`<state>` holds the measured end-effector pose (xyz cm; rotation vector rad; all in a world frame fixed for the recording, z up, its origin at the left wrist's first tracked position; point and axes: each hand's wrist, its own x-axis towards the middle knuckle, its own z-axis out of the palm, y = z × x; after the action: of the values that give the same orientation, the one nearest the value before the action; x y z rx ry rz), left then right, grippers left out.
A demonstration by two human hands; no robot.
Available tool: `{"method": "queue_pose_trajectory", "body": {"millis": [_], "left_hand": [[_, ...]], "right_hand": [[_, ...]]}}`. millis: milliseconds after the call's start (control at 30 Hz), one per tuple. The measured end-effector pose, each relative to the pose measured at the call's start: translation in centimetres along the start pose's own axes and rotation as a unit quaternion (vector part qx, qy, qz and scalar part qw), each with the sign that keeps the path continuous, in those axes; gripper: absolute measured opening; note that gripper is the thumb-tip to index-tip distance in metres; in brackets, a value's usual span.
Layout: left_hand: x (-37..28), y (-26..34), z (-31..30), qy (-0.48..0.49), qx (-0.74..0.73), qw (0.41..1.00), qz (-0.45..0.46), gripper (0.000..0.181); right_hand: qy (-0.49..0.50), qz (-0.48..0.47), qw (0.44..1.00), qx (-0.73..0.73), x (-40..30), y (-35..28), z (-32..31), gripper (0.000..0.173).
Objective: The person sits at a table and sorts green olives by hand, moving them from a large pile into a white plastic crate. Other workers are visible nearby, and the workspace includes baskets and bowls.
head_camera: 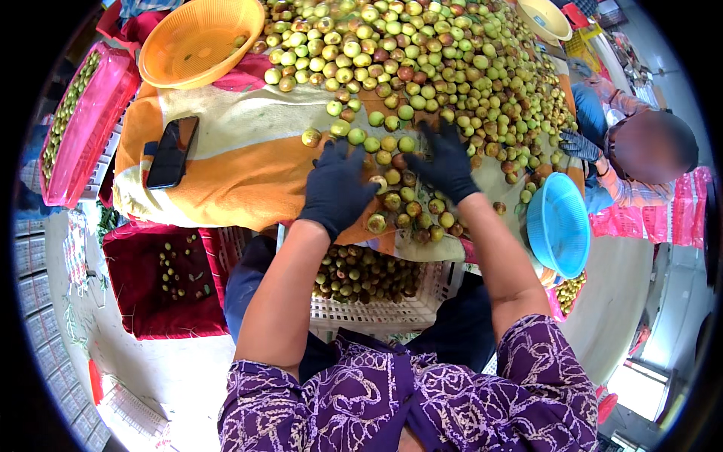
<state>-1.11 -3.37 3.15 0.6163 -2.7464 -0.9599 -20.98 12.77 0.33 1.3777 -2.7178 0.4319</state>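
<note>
My left hand (337, 189), in a dark glove, lies palm down at the near edge of the jujube pile, fingers apart. A pale jujube (378, 184) sits right by its thumb. My right hand (445, 161), gloved alike, spreads its fingers over the jujubes, its fingertips at the pile's edge. Between the two hands are loose green and brown jujubes (406, 195) on the orange and cream cloth (237, 186). What lies under the palms is hidden. Below the table edge, a white plastic crate (373, 313) between my legs holds many browner jujubes (367, 274).
An orange plastic basket (192, 48) and a smartphone (173, 151) lie at left. A blue basket (558, 226) stands at the right edge. A red cloth-lined crate (164, 282) is low left; a pink-lined crate (90, 124) is farther left. A co-worker's gloved hand (580, 146) touches the pile.
</note>
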Motion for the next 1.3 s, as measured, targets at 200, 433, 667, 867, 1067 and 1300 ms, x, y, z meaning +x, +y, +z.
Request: {"method": "queue_pose_trajectory", "body": {"millis": [200, 433, 667, 867, 1067, 1300], "left_hand": [[-2.6, 1.1, 1.8, -0.069, 0.033, 0.989, 0.124, 0.057], [-3.0, 2.2, -2.9, -0.317, -0.12, 0.936, 0.098, 0.032], [-1.7, -0.1, -1.7, -0.064, -0.033, 0.996, 0.056, 0.037], [-1.8, 0.4, -1.2, -0.133, 0.042, 0.989, 0.046, 0.037], [-2.1, -0.4, -0.4, -0.136, 0.038, 0.986, 0.093, 0.035], [-3.8, -3.3, 0.8, -0.118, 0.064, 0.985, 0.109, 0.042]], "right_hand": [[0.019, -0.068, 0.997, -0.01, -7.7, -9.2, -0.4, 0.061], [-0.065, -0.09, 0.943, 0.315, -11.7, -7.2, -5.9, 0.049], [0.015, -0.034, 0.987, 0.155, 4.4, -1.4, -1.9, 0.032], [-0.143, -0.008, 0.99, -0.008, 7.7, -4.3, 0.4, 0.031], [-0.032, -0.129, 0.936, 0.327, 4.9, -15.4, -2.6, 0.028], [-0.045, -0.224, 0.867, 0.443, 6.4, -23.3, -0.1, 0.063]]}}
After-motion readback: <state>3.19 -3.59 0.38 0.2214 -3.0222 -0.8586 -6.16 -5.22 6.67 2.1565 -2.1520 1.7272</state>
